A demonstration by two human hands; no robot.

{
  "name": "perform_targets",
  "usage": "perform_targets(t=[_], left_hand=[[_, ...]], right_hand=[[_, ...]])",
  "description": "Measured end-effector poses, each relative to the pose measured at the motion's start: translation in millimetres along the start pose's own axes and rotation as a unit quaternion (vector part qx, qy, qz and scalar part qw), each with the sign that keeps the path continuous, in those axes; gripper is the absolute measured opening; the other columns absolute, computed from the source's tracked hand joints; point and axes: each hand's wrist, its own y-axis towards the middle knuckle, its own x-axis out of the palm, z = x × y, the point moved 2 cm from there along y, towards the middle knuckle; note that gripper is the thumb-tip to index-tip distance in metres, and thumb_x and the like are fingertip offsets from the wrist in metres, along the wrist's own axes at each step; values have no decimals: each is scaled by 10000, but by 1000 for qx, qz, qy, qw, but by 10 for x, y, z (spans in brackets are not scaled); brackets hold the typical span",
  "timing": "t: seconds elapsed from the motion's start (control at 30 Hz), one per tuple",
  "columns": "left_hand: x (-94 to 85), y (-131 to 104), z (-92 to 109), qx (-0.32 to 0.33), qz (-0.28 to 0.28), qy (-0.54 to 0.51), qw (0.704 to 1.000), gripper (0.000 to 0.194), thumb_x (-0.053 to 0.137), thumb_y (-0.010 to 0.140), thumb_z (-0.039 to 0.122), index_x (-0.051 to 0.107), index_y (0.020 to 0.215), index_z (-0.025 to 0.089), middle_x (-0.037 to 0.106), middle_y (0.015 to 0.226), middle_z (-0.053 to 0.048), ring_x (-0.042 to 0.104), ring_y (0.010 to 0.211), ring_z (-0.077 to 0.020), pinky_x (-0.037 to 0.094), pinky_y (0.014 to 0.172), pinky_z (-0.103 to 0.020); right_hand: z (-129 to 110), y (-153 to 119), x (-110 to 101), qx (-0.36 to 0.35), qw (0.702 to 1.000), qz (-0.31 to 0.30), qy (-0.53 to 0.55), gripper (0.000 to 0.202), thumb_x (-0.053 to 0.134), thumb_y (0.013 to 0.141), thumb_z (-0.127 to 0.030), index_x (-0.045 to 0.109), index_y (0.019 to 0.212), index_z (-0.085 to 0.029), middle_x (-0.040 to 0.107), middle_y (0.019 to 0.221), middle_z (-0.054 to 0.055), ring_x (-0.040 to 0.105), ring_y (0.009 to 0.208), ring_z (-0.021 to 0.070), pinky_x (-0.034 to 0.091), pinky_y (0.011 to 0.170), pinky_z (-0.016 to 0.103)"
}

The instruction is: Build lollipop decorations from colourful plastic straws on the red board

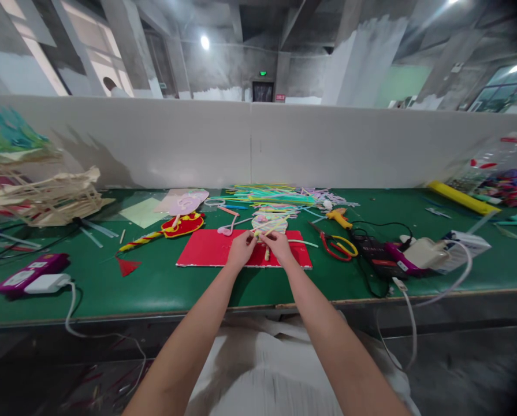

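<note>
Green counter (141, 294) up front, red board (206, 248) flat on it. Left hand (242, 249) and right hand (279, 247) meet above board, fingers pinched on small yellow-green piece (257, 234) between them! Off right, red-and-yellow-handled scissors (331, 248); just behind, orange glue gun (338, 218). Farther, heaped coloured strips (279, 197), then pale partition (175, 144).

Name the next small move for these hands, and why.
Probably a gentle press on the small yellow-green piece: left hand and right hand meet there, fingertips seemingly pinching it, over the red board.
</note>
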Motion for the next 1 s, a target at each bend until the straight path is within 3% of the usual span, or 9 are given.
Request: perform_targets(t=[0.37, 0.63, 0.87, 1.0], left_hand=[[-2, -17, 12, 4, 3, 8, 1000, 161, 414, 762, 306, 520, 727, 190, 596, 715, -11, 554, 661, -122, 430, 621, -230], [-18, -18, 16, -15, 8, 10, 1000, 169, 435, 744, 320, 534, 702, 189, 597, 668, -9, 547, 617, -123, 420, 609, -231], [6, 8, 9, -25, -8, -72, 997, 185, 430, 747, 334, 532, 768, 180, 591, 751, -10, 543, 706, -123, 416, 636, -216], [0, 23, 3, -22, -7, -83, 996, 152, 431, 743, 294, 515, 712, 171, 571, 703, -2, 529, 679, -117, 407, 631, -212]], right_hand=[[59, 25, -9, -35, 999, 13, -15, 252, 580, 616, -411, 574, 628, -160, 596, 607, 4, 563, 577, 139, 440, 544, 242], [60, -13, -1, 10, 1000, -7, 5, 307, 570, 602, -468, 565, 668, -168, 566, 548, -9, 484, 360, 116, 371, 304, 233], [43, 25, -21, -6, 1000, 23, 2, 351, 597, 565, -476, 604, 673, -142, 575, 516, 8, 507, 416, 122, 387, 372, 224], [75, 41, -20, -9, 999, 29, 22, 327, 604, 570, -467, 595, 648, -150, 583, 540, 8, 512, 442, 123, 392, 401, 228]])
